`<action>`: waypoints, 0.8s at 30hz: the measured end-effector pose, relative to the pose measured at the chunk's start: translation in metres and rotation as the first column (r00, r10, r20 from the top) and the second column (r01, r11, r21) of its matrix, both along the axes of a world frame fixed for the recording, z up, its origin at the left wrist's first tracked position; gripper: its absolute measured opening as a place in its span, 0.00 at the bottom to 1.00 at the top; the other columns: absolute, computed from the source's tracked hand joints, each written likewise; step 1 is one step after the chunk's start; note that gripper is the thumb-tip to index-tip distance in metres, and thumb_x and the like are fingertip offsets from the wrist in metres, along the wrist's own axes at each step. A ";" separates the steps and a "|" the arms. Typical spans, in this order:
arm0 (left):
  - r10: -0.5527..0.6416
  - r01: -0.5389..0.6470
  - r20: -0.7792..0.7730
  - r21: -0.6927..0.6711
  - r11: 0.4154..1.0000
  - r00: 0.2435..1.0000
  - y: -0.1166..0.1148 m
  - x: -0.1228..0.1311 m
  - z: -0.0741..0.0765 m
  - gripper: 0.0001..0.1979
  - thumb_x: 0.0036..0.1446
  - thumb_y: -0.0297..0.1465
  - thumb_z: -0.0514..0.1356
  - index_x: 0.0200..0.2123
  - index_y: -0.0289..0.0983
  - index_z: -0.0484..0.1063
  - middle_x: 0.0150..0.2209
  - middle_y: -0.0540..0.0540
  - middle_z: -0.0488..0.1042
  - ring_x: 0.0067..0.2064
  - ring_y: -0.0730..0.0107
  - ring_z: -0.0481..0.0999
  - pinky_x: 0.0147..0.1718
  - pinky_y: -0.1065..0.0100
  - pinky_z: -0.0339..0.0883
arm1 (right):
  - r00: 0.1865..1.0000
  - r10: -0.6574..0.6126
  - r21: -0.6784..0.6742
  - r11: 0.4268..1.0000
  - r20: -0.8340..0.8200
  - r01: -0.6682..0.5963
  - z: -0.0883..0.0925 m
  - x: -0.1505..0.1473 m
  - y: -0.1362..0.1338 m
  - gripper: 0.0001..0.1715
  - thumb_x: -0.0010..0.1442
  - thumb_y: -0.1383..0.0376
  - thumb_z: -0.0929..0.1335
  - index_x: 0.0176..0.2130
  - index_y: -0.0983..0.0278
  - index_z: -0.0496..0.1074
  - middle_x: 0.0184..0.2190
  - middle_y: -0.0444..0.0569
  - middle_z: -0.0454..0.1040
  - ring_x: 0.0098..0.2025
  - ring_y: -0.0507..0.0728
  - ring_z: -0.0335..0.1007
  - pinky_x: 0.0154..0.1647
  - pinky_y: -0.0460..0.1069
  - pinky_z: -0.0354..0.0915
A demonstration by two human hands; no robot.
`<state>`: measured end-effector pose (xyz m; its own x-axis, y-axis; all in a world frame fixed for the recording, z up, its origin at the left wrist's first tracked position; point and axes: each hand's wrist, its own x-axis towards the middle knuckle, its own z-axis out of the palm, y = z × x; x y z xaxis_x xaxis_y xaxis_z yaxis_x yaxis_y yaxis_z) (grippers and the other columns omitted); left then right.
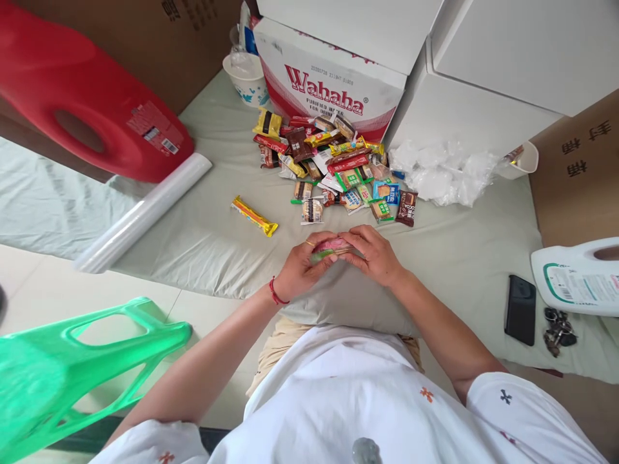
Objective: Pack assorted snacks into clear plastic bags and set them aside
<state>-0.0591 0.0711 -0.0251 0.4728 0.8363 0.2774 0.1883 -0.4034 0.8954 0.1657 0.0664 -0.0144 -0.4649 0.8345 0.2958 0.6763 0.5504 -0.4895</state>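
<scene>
My left hand (pixel 302 265) and my right hand (pixel 374 254) meet over the pale green sheet (pixel 203 238), both closed round a small pink and green snack packet (pixel 331 248). A red cord is tied at my left wrist and a ring shows on a finger. Just beyond my hands lies a pile of several wrapped snacks (pixel 333 167). One yellow bar (pixel 255 216) lies apart, to the left of the pile.
A Wahaha water carton (pixel 329 84) and white boxes (pixel 483 71) stand behind the pile, with crumpled clear bags (pixel 442 171) to the right. A red jug (pixel 91 96), a film roll (pixel 145 212) and a green stool (pixel 72 367) are left. A phone (pixel 520 309), keys (pixel 558 330) and a white jug (pixel 580 277) are right.
</scene>
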 end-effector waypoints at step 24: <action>0.349 -0.346 -0.074 -0.429 0.834 0.934 -0.045 0.019 -0.027 0.11 0.60 0.39 0.61 0.39 0.38 0.76 0.35 0.47 0.78 0.35 0.69 0.76 0.34 0.69 0.70 | 0.358 -0.933 -0.757 0.249 -0.021 0.604 0.036 0.197 -0.088 0.25 0.39 0.48 0.81 0.32 0.59 0.80 0.31 0.52 0.80 0.28 0.59 0.75 0.23 0.51 0.70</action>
<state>-0.0399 0.0266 -0.0524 0.1280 0.9812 -0.1441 0.2364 0.1110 0.9653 0.3631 -0.0213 0.0214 0.5478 0.7183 -0.4289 0.2260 -0.6206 -0.7508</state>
